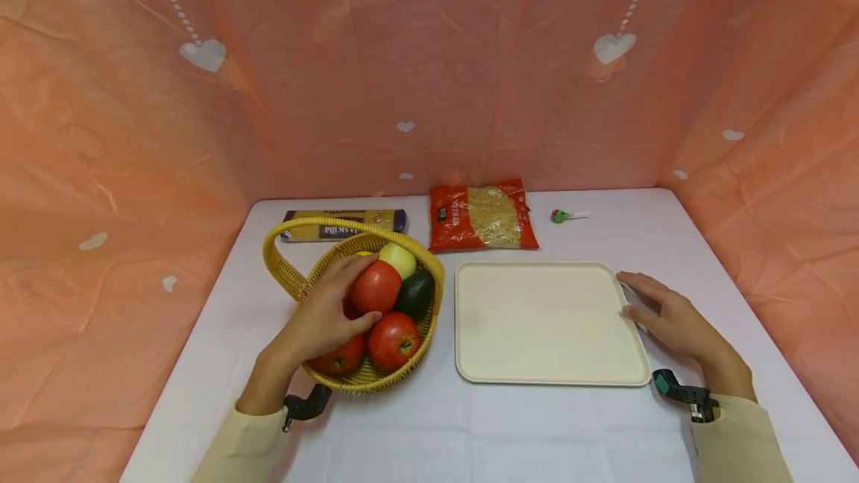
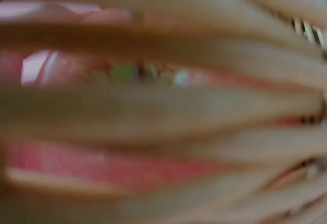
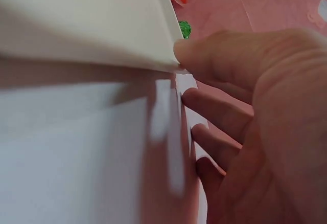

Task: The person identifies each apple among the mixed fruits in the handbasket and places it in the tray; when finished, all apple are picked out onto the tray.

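Observation:
My left hand (image 1: pixel 329 311) grips a red apple (image 1: pixel 377 287) at the top of a yellow wicker basket (image 1: pixel 432 319), thumb on its near side. Below that lie two more red apples (image 1: pixel 394 341), with a dark green avocado-like fruit (image 1: pixel 415 294) and a pale yellow-green fruit (image 1: pixel 398 259) beside it. Blurred basket strands (image 2: pixel 153 111) fill the left wrist view, red showing through the gaps. On the right, my right hand (image 1: pixel 678 323) touches the right edge of a cream tray (image 1: pixel 543 323) with fairly straight fingers; its thumb (image 3: pixel 214 55) is at the rim in the right wrist view.
Behind the basket lies a yellow and dark spaghetti pack (image 1: pixel 382 219). A red bag of pasta (image 1: pixel 493 216) lies beyond the tray, and a green-wrapped lollipop (image 1: pixel 560 215) is to its right. Pink cloth (image 1: pixel 456 95) walls the white table (image 1: pixel 403 431) at the back and sides.

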`<state>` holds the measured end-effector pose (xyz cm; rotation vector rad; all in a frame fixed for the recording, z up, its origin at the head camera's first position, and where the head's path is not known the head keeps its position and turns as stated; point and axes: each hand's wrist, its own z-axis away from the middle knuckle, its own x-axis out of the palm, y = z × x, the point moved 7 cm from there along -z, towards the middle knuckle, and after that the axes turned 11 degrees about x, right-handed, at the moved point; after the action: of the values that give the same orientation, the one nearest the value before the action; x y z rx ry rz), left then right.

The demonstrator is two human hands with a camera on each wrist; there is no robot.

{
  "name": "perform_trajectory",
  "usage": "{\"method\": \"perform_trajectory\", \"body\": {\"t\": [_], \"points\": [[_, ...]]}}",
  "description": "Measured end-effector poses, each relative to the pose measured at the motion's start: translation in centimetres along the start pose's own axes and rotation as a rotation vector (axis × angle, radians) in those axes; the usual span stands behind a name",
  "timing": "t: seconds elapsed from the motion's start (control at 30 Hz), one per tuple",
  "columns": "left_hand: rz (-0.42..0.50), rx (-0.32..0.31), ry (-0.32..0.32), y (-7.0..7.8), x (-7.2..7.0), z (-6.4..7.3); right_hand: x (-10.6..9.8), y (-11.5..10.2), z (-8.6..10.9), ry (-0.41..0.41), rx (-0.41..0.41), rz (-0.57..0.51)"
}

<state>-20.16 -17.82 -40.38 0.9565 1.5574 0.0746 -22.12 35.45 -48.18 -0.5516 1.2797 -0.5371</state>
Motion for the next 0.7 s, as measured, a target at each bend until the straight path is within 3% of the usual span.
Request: {"method": "perform_trajectory", "body": {"t": [0.23, 0.33, 0.5, 0.6, 0.7], "points": [[0.043, -0.002, 0.054, 0.1, -0.1, 0.0, -0.2, 0.0, -0.9, -0.031, 0.002, 0.000], [0.040, -0.033, 0.067, 0.0, -0.1, 0.0, -0.1, 0.3, -0.8, -0.048, 0.001, -0.030], [0.026, -0.077, -0.010, 0.0, 0.5, -0.1, 0.1, 0.7, -0.8, -0.068, 0.028, -0.076], [0.016, -0.066, -0.051, 0.2, 0.7, -0.2, 0.2, 0.8, -0.9, -0.071, 0.047, -0.098], [0.016, -0.034, -0.054, 0.5, 0.8, -0.4, 0.1, 1.0, -1.0, -0.059, 0.035, -0.103]]}}
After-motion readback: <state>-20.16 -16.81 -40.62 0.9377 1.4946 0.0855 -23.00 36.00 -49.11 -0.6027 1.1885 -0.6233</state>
